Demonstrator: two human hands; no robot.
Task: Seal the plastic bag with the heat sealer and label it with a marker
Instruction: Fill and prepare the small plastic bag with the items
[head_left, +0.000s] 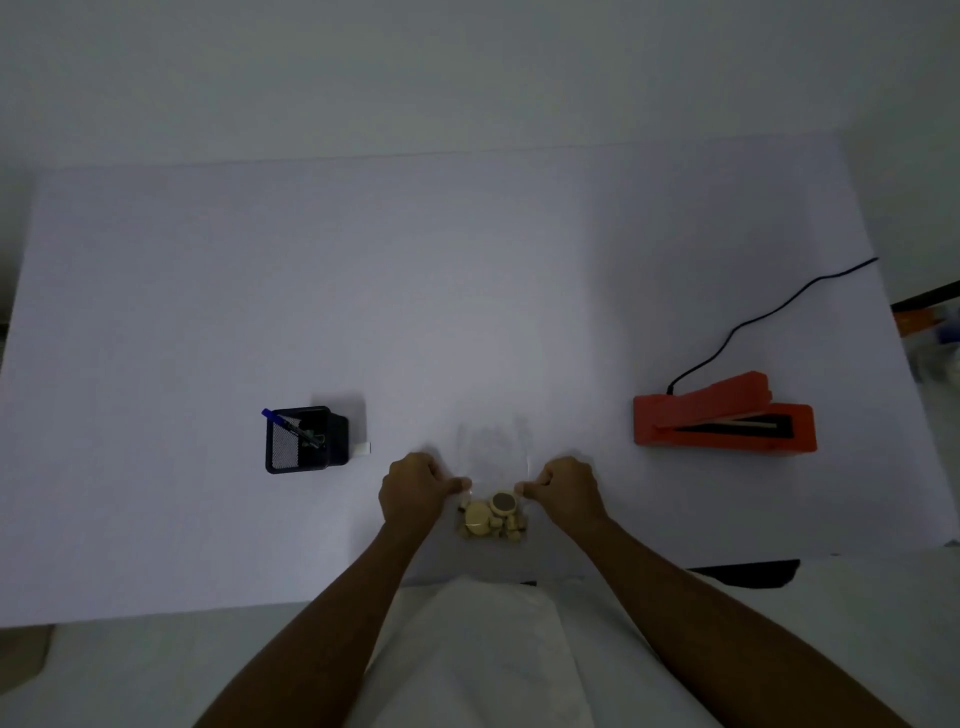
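A clear plastic bag (493, 457) lies on the white table near its front edge, with several small tan round pieces (491, 517) gathered in its near end. My left hand (415, 491) pinches the bag's left edge and my right hand (563, 491) pinches its right edge. An orange heat sealer (724, 418) sits at the right with its lid raised a little. A blue marker (288, 426) leans in a black mesh pen holder (304, 441) at the left.
A black power cord (769, 317) runs from the sealer's back toward the table's right edge. A small white object (363, 449) lies just right of the pen holder. The table's front edge (208, 613) is close to my body.
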